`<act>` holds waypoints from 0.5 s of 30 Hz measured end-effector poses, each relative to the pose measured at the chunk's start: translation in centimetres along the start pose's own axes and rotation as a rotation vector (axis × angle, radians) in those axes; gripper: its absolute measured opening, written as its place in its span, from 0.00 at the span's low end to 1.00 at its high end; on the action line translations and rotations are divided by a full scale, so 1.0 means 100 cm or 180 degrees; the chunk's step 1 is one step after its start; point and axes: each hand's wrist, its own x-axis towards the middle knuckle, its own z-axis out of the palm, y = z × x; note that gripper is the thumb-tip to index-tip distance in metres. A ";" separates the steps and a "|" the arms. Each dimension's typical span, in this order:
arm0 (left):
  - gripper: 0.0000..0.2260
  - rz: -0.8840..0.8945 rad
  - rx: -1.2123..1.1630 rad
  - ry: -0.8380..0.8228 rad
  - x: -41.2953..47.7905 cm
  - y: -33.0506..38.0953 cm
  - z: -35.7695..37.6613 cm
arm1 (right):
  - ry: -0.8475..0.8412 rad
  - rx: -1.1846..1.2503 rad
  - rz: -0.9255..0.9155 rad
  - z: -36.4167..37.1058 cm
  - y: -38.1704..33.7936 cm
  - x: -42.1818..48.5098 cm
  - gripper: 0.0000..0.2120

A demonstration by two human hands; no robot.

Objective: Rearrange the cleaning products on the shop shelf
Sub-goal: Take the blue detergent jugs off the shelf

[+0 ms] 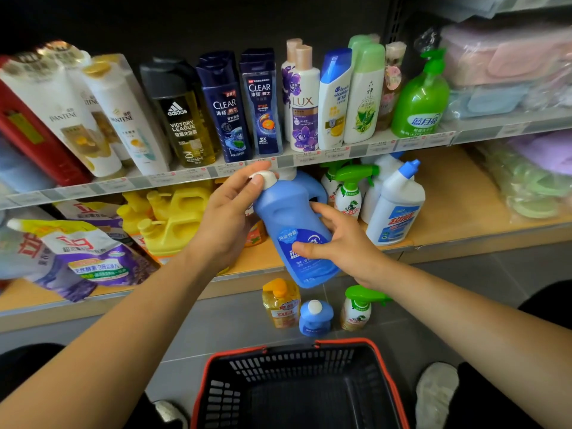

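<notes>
Two hands on blue bottle [294, 218], held tilted before lower shelf [433, 243] edge, between yellow jugs [173, 218] and white bottle [399, 202]. White cap [266, 178] pinched by left hand [229, 212]; labelled body gripped by right hand [337, 243]. Bare board right of white bottle. Basket [387, 366] on floor below.

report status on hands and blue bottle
Left hand grips blue bottle by its cap, right hand holds its body. Bottle tilted, in front of lower shelf. Yellow jugs and spray bottles either side.
</notes>
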 end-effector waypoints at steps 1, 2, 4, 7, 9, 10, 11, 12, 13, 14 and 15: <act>0.12 -0.0078 -0.0022 0.0006 0.000 0.000 0.001 | -0.0036 0.0075 0.0033 -0.001 0.000 0.000 0.25; 0.13 -0.0141 -0.0002 -0.0010 -0.001 -0.001 0.002 | -0.0049 0.0144 0.0069 -0.001 0.000 0.000 0.25; 0.16 -0.0223 0.0188 -0.0133 -0.003 -0.003 0.005 | -0.0021 0.0242 0.0128 -0.002 -0.001 0.000 0.25; 0.23 -0.0220 0.0508 -0.0172 -0.006 -0.006 0.007 | -0.0024 0.0195 0.0122 -0.003 -0.002 0.001 0.23; 0.23 -0.0132 0.0530 -0.0152 -0.006 -0.004 0.004 | -0.0139 0.0093 0.0127 -0.005 -0.005 0.001 0.24; 0.22 -0.0096 0.0457 -0.0145 -0.006 -0.003 0.002 | -0.0217 -0.0002 0.0147 -0.008 -0.007 0.001 0.26; 0.22 -0.0069 0.0352 -0.0124 -0.006 -0.001 0.000 | -0.0274 -0.0129 0.0187 -0.012 -0.009 0.002 0.29; 0.21 -0.0043 0.0238 -0.0089 -0.007 0.001 -0.001 | -0.0307 -0.0266 0.0246 -0.016 -0.011 0.002 0.30; 0.21 -0.0012 0.0132 -0.0055 -0.007 0.003 -0.002 | -0.0320 -0.0378 0.0316 -0.020 -0.012 0.003 0.30; 0.21 0.0021 0.0037 -0.0037 -0.007 0.004 -0.003 | -0.0300 -0.0439 0.0380 -0.023 -0.013 0.003 0.30; 0.20 0.0049 -0.0028 -0.0027 -0.007 0.006 -0.004 | -0.0232 -0.0445 0.0414 -0.026 -0.014 0.003 0.30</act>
